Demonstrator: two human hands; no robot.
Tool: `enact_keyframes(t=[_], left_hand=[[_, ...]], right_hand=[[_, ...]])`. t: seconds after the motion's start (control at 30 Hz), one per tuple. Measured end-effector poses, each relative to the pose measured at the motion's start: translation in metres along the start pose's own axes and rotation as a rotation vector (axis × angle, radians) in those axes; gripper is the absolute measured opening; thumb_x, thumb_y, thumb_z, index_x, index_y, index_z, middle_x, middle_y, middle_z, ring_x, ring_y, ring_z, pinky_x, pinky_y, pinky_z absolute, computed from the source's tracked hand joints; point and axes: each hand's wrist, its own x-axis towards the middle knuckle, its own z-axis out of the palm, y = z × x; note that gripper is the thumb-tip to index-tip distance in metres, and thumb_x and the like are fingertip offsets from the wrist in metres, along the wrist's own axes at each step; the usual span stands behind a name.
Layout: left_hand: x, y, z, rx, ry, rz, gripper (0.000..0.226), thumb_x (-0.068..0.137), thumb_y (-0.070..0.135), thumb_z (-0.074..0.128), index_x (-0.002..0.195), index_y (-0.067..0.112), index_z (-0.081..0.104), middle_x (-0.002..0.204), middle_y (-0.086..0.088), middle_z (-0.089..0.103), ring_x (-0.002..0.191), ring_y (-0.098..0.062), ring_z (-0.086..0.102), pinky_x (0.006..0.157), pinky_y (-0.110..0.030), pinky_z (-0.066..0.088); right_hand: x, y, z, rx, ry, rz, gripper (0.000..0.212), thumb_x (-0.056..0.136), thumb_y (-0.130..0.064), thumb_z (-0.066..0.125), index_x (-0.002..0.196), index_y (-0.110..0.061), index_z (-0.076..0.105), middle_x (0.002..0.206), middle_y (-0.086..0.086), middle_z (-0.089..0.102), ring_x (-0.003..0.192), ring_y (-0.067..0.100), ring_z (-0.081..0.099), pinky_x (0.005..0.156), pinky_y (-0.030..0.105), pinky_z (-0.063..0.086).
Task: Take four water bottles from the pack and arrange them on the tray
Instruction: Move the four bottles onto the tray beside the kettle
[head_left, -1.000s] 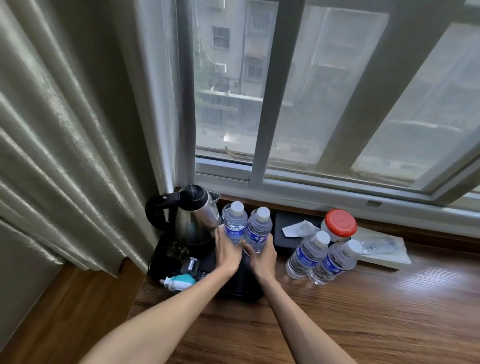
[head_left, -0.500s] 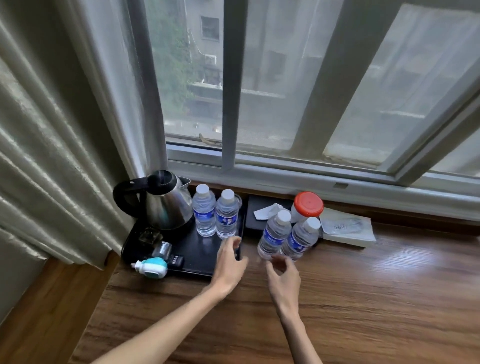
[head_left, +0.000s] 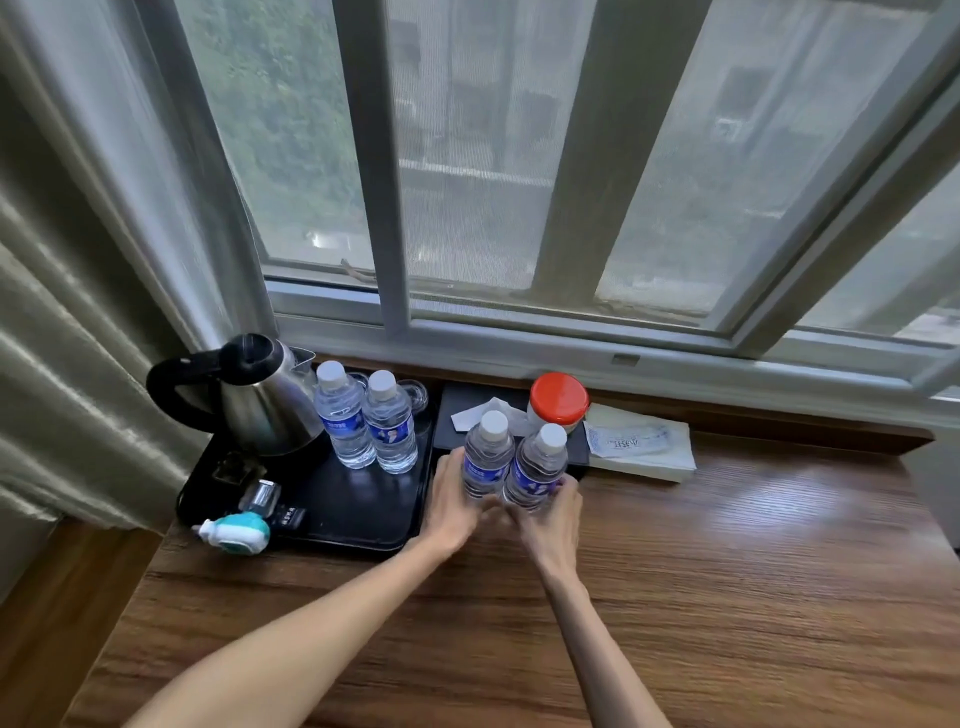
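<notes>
Two clear water bottles with blue labels and white caps stand upright side by side on the black tray, right of the kettle. Two more bottles stand on the wooden table just right of the tray. My left hand wraps around the left one. My right hand wraps around the right one. Both bottles lean slightly and touch each other. No pack is in view.
A steel kettle with a black handle fills the tray's back left. Small items and a white-teal device lie at the tray's front left. A black tissue box, a red-lidded jar and a paper packet sit behind the held bottles. Window and curtain border the table.
Both hands let go of the two bottles on the tray, moved right across the table and closed around the two bottles standing beside the tray.
</notes>
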Motion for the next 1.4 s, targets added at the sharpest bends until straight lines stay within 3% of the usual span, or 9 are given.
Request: enact_keyframes(t=[0.17,0.3,0.43,0.53,0.73,0.87,1.0,1.13,1.4], left_hand=[[-0.007,-0.001,0.010,-0.088,0.063,-0.024,0.053,0.065,0.029,0.088,0.107,0.035,0.057,0.106,0.013,0.065,0.098,-0.004,0.065,0.082,-0.038,0.059],[-0.017,-0.009,0.010,-0.149,0.081,-0.059,0.046,0.064,0.030,0.087,0.102,0.035,0.060,0.101,0.012,0.070,0.095,-0.007,0.069,0.078,-0.042,0.061],[-0.043,-0.001,-0.018,-0.258,0.142,-0.052,0.055,0.057,0.037,0.093,0.105,0.029,0.068,0.097,0.015,0.076,0.093,0.003,0.070,0.081,-0.029,0.059],[-0.062,-0.005,-0.045,-0.402,0.166,-0.083,0.069,0.052,0.042,0.096,0.114,0.024,0.071,0.102,0.014,0.077,0.101,-0.001,0.071,0.088,-0.028,0.058],[-0.079,-0.038,-0.099,-0.454,0.257,-0.165,0.063,0.053,0.019,0.097,0.111,0.015,0.073,0.100,0.008,0.079,0.098,-0.004,0.073,0.093,-0.032,0.058],[-0.072,-0.070,-0.129,-0.377,0.293,-0.203,0.056,0.052,0.024,0.096,0.103,0.020,0.072,0.096,0.007,0.079,0.096,-0.006,0.073,0.087,-0.040,0.061],[-0.055,-0.096,-0.145,-0.269,0.310,-0.220,0.057,0.049,0.039,0.094,0.097,0.023,0.070,0.088,0.010,0.078,0.087,-0.002,0.073,0.077,-0.041,0.062],[-0.034,-0.104,-0.151,-0.213,0.300,-0.210,0.054,0.051,0.025,0.097,0.096,0.022,0.068,0.087,0.009,0.078,0.084,-0.005,0.073,0.076,-0.041,0.061],[-0.012,-0.100,-0.153,-0.108,0.238,-0.182,0.049,0.056,0.028,0.093,0.094,0.024,0.063,0.089,0.006,0.077,0.082,-0.011,0.071,0.072,-0.034,0.059]], right_hand=[[0.001,0.012,0.003,0.122,0.011,-0.082,0.042,0.076,-0.010,0.084,0.105,-0.024,0.056,0.104,-0.001,0.070,0.094,0.016,0.066,0.079,0.031,0.048],[-0.011,0.014,0.004,0.227,0.020,-0.095,0.036,0.078,-0.015,0.084,0.104,-0.024,0.060,0.099,-0.004,0.073,0.090,0.018,0.068,0.077,0.035,0.054],[-0.043,0.000,0.007,0.291,0.037,-0.126,0.048,0.078,-0.008,0.084,0.120,-0.016,0.063,0.109,-0.003,0.072,0.101,0.010,0.067,0.082,0.006,0.049],[-0.066,-0.014,0.017,0.353,0.037,-0.151,0.052,0.075,0.002,0.084,0.123,-0.004,0.063,0.110,0.007,0.071,0.103,0.013,0.066,0.082,0.001,0.047],[-0.098,-0.037,0.069,0.320,-0.004,-0.166,0.057,0.074,-0.003,0.086,0.126,-0.008,0.063,0.120,0.002,0.068,0.112,0.004,0.063,0.090,0.012,0.052],[-0.107,-0.056,0.107,0.239,-0.030,-0.177,0.055,0.074,-0.010,0.086,0.124,-0.014,0.063,0.118,-0.002,0.070,0.111,0.014,0.065,0.098,0.036,0.052],[-0.104,-0.074,0.134,0.213,-0.043,-0.159,0.052,0.075,-0.026,0.084,0.121,-0.020,0.062,0.116,-0.006,0.070,0.110,0.015,0.064,0.096,0.037,0.052],[-0.093,-0.079,0.155,0.226,-0.048,-0.125,0.051,0.069,-0.045,0.076,0.113,-0.025,0.060,0.107,-0.006,0.072,0.102,0.017,0.068,0.091,0.045,0.054],[-0.078,-0.078,0.171,0.255,0.026,-0.104,0.045,0.070,-0.045,0.078,0.107,-0.027,0.060,0.101,-0.004,0.074,0.095,0.017,0.070,0.084,0.048,0.056]])
